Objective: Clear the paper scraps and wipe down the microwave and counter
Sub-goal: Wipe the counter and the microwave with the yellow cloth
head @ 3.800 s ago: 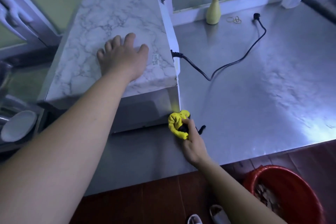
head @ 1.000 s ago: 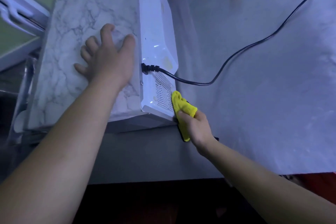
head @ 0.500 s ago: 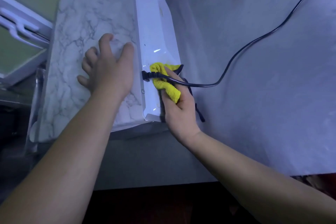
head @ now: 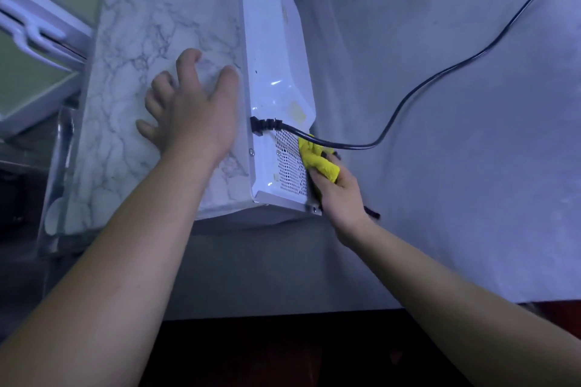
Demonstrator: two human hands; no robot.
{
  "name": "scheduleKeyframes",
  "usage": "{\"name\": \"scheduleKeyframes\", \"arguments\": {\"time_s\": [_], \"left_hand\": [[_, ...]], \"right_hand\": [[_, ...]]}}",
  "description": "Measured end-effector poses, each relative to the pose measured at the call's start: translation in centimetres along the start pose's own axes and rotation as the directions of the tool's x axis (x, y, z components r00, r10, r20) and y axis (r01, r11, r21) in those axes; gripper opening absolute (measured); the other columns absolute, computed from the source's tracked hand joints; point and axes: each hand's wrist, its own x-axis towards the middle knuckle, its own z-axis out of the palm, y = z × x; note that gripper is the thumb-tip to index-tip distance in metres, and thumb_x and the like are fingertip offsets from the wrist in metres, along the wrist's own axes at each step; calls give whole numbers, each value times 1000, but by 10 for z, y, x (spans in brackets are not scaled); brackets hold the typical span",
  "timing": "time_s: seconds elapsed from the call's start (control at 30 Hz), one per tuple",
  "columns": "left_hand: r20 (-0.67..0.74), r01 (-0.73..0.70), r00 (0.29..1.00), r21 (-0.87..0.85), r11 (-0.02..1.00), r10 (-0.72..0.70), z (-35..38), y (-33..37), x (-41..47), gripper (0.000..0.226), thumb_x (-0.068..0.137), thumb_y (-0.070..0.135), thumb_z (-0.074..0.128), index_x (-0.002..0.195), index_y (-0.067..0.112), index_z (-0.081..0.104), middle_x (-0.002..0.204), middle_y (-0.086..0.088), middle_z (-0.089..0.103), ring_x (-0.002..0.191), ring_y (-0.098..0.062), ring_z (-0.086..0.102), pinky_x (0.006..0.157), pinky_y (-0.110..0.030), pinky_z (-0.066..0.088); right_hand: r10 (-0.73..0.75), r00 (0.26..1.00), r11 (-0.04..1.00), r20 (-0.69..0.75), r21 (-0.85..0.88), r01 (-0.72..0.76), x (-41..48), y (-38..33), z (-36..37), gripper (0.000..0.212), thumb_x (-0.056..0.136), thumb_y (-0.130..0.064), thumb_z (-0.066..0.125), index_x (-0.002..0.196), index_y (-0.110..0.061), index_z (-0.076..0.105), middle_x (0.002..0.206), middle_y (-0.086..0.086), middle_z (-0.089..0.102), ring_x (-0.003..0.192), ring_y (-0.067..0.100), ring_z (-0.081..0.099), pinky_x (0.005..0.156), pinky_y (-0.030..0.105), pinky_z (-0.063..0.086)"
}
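Note:
The microwave (head: 273,50) stands on the steel counter (head: 440,185), its top covered in marble-patterned film and its white back panel facing right. My left hand (head: 191,110) rests flat on the marble top, fingers spread. My right hand (head: 338,195) grips a yellow cloth (head: 317,160) and presses it against the lower edge of the back panel, beside the perforated vent and just under the black power cord (head: 440,75). No paper scraps are in view.
The power cord runs from the back panel across the counter toward the upper right. A white window frame (head: 34,31) lies at the left. The counter's front edge (head: 283,314) runs below my arms, with dark floor beneath.
My right hand has drawn the yellow cloth down and to the right, from the cord socket to the panel's lower vent edge. My left hand stays on the microwave top.

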Motion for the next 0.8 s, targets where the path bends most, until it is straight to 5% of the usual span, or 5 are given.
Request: {"name": "scheduleKeyframes", "arguments": {"time_s": [0.17,0.37,0.47,0.63,0.8], "left_hand": [[-9,0,1000,-1,1000,0,0,0,-1,53,80,67,31,131,51,36,144,4,34,137,-20,28,115,-51,13],[-8,-2,1000,8,1000,2,-1,0,0,51,83,66,33,132,50,36,144,4,34,138,-21,28,115,-52,14],[-9,1,1000,2,1000,-1,0,1,-1,52,83,66,32,133,50,36,144,4,34,138,-21,28,115,-53,13],[1,-2,1000,3,1000,2,-2,1,-3,54,82,66,31,133,50,36,144,5,33,138,-20,27,116,-52,13],[-2,3,1000,2,1000,-3,-2,1,-2,54,81,66,31,132,50,36,143,5,33,138,-20,28,115,-52,14]], "right_hand": [[-173,982,984,81,-27,176,-59,-17,10,43,100,-7,55,141,-19,57,144,-12,56,142,3,40,116,24,35],[-513,848,840,133,-124,528,-51,-15,34,46,100,-9,52,144,-24,50,143,-3,54,140,21,43,113,48,37],[-338,938,933,79,-100,345,-21,-2,20,36,102,-14,52,136,-25,59,132,-11,61,127,11,54,108,34,39],[70,997,984,43,-169,-62,12,17,-18,29,100,-16,52,125,-29,63,91,-18,61,83,12,56,87,43,45],[-96,995,988,4,-123,96,-10,4,-15,35,102,-15,55,135,-22,61,135,-12,63,129,7,55,113,33,41]]}}
